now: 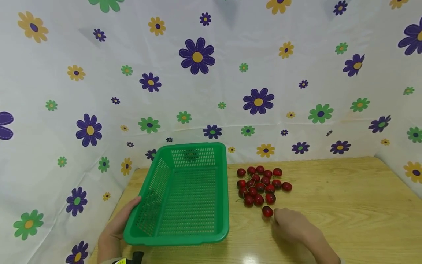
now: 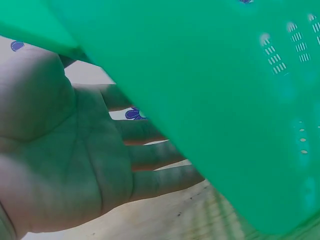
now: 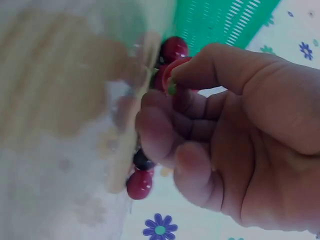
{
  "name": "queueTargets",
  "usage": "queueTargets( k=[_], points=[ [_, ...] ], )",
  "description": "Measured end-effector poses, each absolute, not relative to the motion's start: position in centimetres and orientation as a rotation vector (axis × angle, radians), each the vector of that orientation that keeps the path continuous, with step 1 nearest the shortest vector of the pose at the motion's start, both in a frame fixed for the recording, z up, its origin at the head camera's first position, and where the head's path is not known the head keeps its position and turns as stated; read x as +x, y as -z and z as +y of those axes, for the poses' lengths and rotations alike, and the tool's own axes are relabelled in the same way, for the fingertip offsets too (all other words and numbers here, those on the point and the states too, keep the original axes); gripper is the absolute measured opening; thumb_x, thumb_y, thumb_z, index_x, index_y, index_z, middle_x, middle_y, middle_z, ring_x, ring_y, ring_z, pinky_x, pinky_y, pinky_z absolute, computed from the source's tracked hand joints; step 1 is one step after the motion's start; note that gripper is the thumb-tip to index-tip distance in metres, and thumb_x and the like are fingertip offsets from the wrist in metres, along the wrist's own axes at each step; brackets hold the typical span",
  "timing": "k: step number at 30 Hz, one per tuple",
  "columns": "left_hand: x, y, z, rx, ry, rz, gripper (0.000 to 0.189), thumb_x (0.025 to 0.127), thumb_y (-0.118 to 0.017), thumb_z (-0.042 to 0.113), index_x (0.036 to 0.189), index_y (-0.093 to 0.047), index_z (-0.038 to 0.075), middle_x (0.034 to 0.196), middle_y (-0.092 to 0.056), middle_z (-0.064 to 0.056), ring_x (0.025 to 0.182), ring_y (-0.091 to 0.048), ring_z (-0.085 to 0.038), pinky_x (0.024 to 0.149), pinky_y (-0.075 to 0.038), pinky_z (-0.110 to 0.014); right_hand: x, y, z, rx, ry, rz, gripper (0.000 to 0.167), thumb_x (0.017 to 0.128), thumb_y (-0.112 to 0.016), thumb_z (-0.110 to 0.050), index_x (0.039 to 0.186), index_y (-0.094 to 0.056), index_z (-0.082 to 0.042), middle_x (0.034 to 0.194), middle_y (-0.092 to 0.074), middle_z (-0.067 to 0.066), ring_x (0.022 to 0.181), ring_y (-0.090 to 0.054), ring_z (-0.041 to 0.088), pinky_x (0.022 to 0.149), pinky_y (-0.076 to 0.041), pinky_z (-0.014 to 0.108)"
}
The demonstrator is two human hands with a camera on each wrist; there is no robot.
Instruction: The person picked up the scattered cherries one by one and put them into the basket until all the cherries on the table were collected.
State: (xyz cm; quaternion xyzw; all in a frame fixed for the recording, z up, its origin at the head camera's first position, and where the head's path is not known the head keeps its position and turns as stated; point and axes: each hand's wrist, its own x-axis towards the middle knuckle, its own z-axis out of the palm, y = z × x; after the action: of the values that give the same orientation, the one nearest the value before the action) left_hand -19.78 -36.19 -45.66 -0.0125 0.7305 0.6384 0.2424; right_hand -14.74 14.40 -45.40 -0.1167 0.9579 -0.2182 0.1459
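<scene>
A green plastic basket (image 1: 188,240) with slotted walls sits at the left of the wooden table, its inside bare. My left hand (image 1: 118,220) grips its left side, thumb at the rim. From the left wrist view, the fingers (image 2: 150,184) reach out along the basket's wall (image 2: 190,90), their tips hidden by it. With thumb and forefinger, my right hand (image 1: 291,223) pinches a dark red cherry (image 1: 267,211) near its green stem end. That cherry is just in front of a cluster of red cherries (image 1: 260,187) right of the basket.
A white cloth (image 1: 211,91) printed with purple, yellow and green flowers hangs behind the wooden table (image 1: 346,205) and along its sides. Bare tabletop stretches right of the cherries, and a strip of it separates them from the basket.
</scene>
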Motion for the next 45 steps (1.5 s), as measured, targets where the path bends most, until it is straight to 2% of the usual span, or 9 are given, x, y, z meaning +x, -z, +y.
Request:
queueTargets(
  k=[2,4,8,16,22,25,30,38,45],
  points=[
    [-19.8,45.3,-36.5,0.046,-1.766,1.997,0.072,0.108,-0.020,0.045,0.155,-0.001,-0.005,0.122,-0.060,-0.009,0.100,-0.065,-0.019,0.088,-0.056,-0.041,-14.9,44.8,14.5,-0.370,0.682,2.778,0.017,0.090,-0.058,-0.005,0.074,-0.053,-0.010,0.064,-0.048,0.001,0.058,-0.044,0.016,0.053,-0.038,0.031],
    [-20.0,44.9,-36.7,0.059,-1.766,2.043,0.071,0.107,-0.025,0.047,0.157,-0.005,0.001,0.119,-0.059,-0.011,0.096,-0.065,-0.022,0.083,-0.057,-0.042,-15.0,44.1,14.5,-0.428,0.755,2.788,0.019,0.091,-0.056,-0.005,0.073,-0.051,-0.011,0.062,-0.044,-0.001,0.056,-0.039,0.012,0.051,-0.033,0.026],
    [-20.6,44.6,-37.1,0.043,-1.697,2.171,0.073,0.106,-0.031,0.050,0.159,-0.007,0.006,0.132,-0.053,-0.021,0.100,-0.064,-0.024,0.084,-0.056,-0.038,-15.1,42.7,14.4,-0.557,0.927,2.768,0.019,0.094,-0.051,-0.005,0.077,-0.048,-0.012,0.061,-0.038,-0.005,0.054,-0.031,0.006,0.049,-0.025,0.021],
    [-20.7,45.5,-37.3,0.023,-1.659,2.207,0.073,0.106,-0.031,0.051,0.157,-0.016,0.002,0.126,-0.057,-0.020,0.100,-0.065,-0.025,0.086,-0.055,-0.036,-15.3,41.1,13.3,-0.633,1.244,2.730,0.012,0.104,-0.046,-0.006,0.094,-0.054,-0.006,0.066,-0.043,-0.003,0.054,-0.036,0.004,0.048,-0.033,0.021],
    [-20.0,46.1,-37.4,-0.015,-1.685,2.188,0.076,0.106,-0.030,0.053,0.158,-0.011,0.002,0.136,-0.051,-0.022,0.099,-0.064,-0.022,0.084,-0.056,-0.036,-15.7,39.6,11.3,-0.505,1.445,2.834,0.009,0.104,-0.048,-0.005,0.099,-0.055,-0.002,0.073,-0.048,0.002,0.058,-0.042,0.010,0.052,-0.039,0.024],
    [-20.0,46.0,-37.4,-0.003,-1.714,2.149,0.077,0.106,-0.029,0.053,0.157,-0.011,-0.001,0.126,-0.059,-0.017,0.095,-0.066,-0.022,0.082,-0.057,-0.038,-16.2,38.8,9.7,-0.459,1.497,2.874,0.009,0.104,-0.049,-0.006,0.099,-0.057,-0.002,0.078,-0.052,0.004,0.064,-0.045,0.013,0.056,-0.040,0.024],
    [-19.9,46.2,-37.6,-0.015,-1.763,2.063,0.080,0.105,-0.028,0.055,0.155,-0.012,-0.004,0.110,-0.066,-0.006,0.091,-0.068,-0.021,0.082,-0.058,-0.039,-17.5,38.7,6.7,-0.531,1.437,2.904,0.010,0.103,-0.051,-0.006,0.095,-0.056,-0.004,0.077,-0.050,0.002,0.065,-0.045,0.014,0.056,-0.039,0.025],
    [-19.6,46.4,-37.7,0.053,-1.818,1.910,0.076,0.106,-0.024,0.052,0.153,-0.011,-0.006,0.108,-0.066,-0.006,0.092,-0.068,-0.021,0.083,-0.058,-0.040,-19.2,39.7,2.4,-0.689,1.100,3.055,0.010,0.102,-0.053,-0.009,0.093,-0.055,-0.006,0.082,-0.050,0.001,0.070,-0.046,0.014,0.055,-0.041,0.025],
    [-19.8,46.3,-37.2,0.055,-1.848,1.889,0.078,0.106,-0.024,0.051,0.156,0.000,-0.003,0.114,-0.064,-0.007,0.097,-0.067,-0.021,0.085,-0.057,-0.042,-20.8,40.8,0.3,-0.834,0.759,3.295,0.011,0.097,-0.059,-0.005,0.086,-0.057,-0.005,0.091,-0.051,0.010,0.086,-0.049,0.027,0.075,-0.050,0.040]
  ],
)
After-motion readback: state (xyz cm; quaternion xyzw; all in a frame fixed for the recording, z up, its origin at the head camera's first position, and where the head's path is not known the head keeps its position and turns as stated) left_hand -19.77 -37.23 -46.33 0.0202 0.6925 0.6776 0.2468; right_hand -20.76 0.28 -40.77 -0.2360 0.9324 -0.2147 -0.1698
